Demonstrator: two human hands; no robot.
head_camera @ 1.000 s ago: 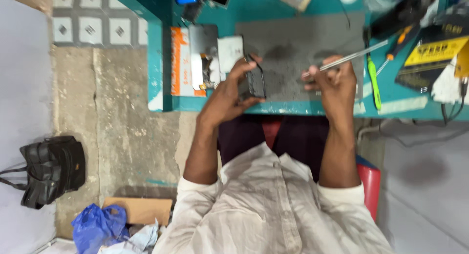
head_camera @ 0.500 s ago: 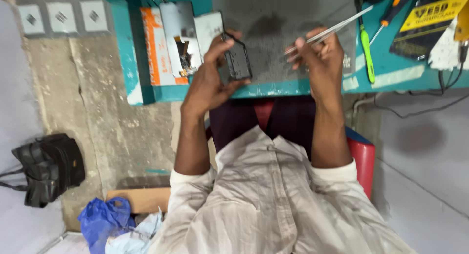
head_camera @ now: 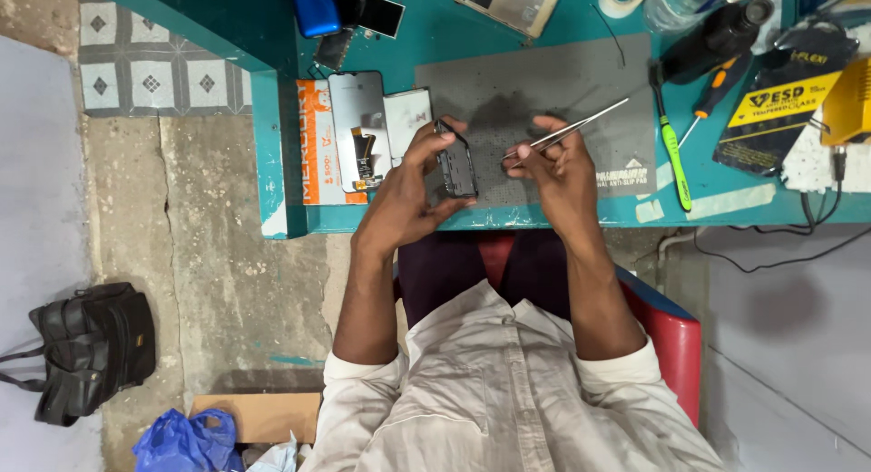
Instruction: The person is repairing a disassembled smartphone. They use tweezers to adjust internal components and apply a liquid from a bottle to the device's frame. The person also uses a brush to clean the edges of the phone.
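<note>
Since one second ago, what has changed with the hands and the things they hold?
Little changed: nothing was picked up or released. The left hand still grips the dark phone on edge, and the right hand still holds the tweezers beside it, over the grey mat.

Single view, camera on my head, looking steeply down past my chest and lap. Teal surface [head_camera: 726, 209] runs across top of frame, its near edge toward my body; grey mat [head_camera: 562, 82] sits centre top. My left hand [head_camera: 408, 195] and right hand [head_camera: 558, 168] meet at middle, fairly near lens. Concrete floor [head_camera: 218, 281] fills left side, black bag [head_camera: 86, 349] at lower left. No second view to overlap.
</note>
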